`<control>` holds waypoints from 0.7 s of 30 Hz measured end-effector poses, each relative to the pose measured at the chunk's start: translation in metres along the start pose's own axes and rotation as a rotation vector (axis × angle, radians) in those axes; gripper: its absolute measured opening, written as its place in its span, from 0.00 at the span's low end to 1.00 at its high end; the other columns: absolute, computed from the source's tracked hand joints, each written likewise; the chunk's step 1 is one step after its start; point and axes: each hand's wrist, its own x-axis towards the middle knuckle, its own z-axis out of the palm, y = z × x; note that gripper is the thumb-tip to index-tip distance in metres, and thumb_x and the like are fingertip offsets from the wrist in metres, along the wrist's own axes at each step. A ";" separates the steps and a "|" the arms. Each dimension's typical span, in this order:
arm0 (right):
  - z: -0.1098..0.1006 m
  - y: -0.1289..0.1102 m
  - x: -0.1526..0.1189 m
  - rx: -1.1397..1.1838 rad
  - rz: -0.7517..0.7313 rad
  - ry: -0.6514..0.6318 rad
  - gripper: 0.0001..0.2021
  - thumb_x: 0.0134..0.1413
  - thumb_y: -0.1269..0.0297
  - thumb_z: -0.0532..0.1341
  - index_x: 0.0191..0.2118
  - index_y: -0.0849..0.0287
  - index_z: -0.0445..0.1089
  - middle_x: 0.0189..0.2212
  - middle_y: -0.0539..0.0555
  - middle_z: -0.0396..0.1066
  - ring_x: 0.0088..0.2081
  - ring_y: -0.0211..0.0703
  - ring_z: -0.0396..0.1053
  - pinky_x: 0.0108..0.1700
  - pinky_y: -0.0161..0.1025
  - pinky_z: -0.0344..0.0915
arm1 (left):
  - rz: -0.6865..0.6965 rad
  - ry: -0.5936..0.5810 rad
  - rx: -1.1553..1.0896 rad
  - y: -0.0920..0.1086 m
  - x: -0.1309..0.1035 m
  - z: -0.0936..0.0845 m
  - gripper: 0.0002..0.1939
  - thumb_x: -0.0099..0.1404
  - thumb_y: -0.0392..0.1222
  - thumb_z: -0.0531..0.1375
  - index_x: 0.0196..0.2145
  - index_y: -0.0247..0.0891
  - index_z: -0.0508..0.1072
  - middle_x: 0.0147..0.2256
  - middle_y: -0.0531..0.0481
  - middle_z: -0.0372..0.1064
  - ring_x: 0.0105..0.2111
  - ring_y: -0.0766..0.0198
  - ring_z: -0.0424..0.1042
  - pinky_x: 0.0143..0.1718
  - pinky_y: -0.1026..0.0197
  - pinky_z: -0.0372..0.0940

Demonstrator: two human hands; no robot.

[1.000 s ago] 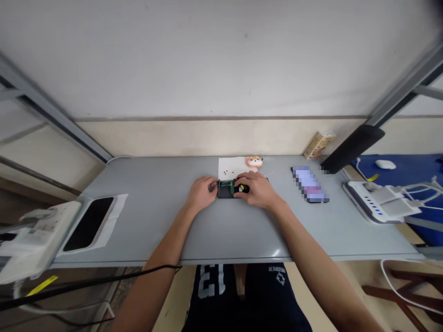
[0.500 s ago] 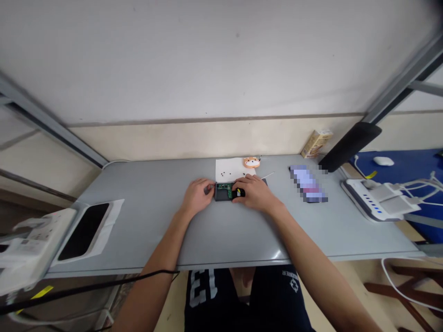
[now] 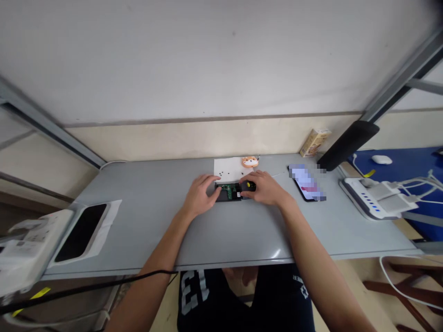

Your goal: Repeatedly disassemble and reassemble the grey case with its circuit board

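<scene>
A shallow black case with a green circuit board inside lies on the grey desk before me. My left hand curves around its left end, index finger by the far edge and thumb against the near side. At the right end, my right hand holds a screwdriver with a black and yellow handle, its thin shaft pointing away to the right. The right thumb and fingertips also reach the case. Behind it, several tiny dark screws rest on a white sheet of paper.
An orange animal-faced case sits on the paper's far corner. To the right are a lit phone, a small carton, a black cylinder and a power strip with chargers. A dark-screened phone lies at left.
My right hand has shifted right along the case with the screwdriver, baring more of the board. My left thumb and fingers have spread around the left end; the dark piece there no longer shows.
</scene>
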 end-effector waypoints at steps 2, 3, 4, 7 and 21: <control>-0.002 0.003 -0.001 0.004 0.006 0.011 0.17 0.57 0.55 0.68 0.51 0.50 0.76 0.46 0.57 0.77 0.52 0.57 0.70 0.56 0.54 0.63 | 0.064 -0.097 -0.027 0.011 0.006 0.001 0.19 0.70 0.45 0.60 0.57 0.43 0.69 0.55 0.45 0.70 0.57 0.52 0.67 0.60 0.47 0.61; -0.004 0.004 -0.001 0.017 0.000 0.043 0.17 0.57 0.57 0.67 0.52 0.50 0.76 0.48 0.57 0.77 0.53 0.57 0.70 0.56 0.54 0.63 | 0.095 -0.147 -0.037 0.015 0.009 0.003 0.22 0.69 0.46 0.62 0.59 0.44 0.67 0.57 0.45 0.69 0.58 0.51 0.66 0.61 0.46 0.60; -0.006 0.003 -0.001 0.041 -0.007 0.097 0.16 0.58 0.59 0.66 0.52 0.51 0.75 0.49 0.58 0.77 0.53 0.57 0.71 0.56 0.54 0.64 | 0.121 -0.194 -0.043 0.019 0.012 0.005 0.26 0.68 0.48 0.63 0.61 0.45 0.66 0.59 0.45 0.68 0.59 0.51 0.65 0.62 0.46 0.59; -0.015 -0.002 0.001 0.164 -0.010 0.412 0.11 0.65 0.63 0.59 0.49 0.54 0.75 0.48 0.58 0.77 0.49 0.51 0.73 0.52 0.48 0.67 | 0.176 -0.289 -0.043 0.025 0.020 0.014 0.33 0.64 0.50 0.67 0.64 0.47 0.63 0.60 0.46 0.67 0.60 0.49 0.65 0.62 0.45 0.59; -0.001 -0.012 0.014 0.432 0.482 0.760 0.22 0.66 0.42 0.53 0.36 0.57 0.71 0.22 0.48 0.69 0.22 0.36 0.62 0.27 0.36 0.58 | 0.141 -0.258 -0.114 0.012 0.015 0.025 0.30 0.67 0.44 0.65 0.64 0.49 0.62 0.58 0.48 0.69 0.58 0.52 0.67 0.62 0.46 0.60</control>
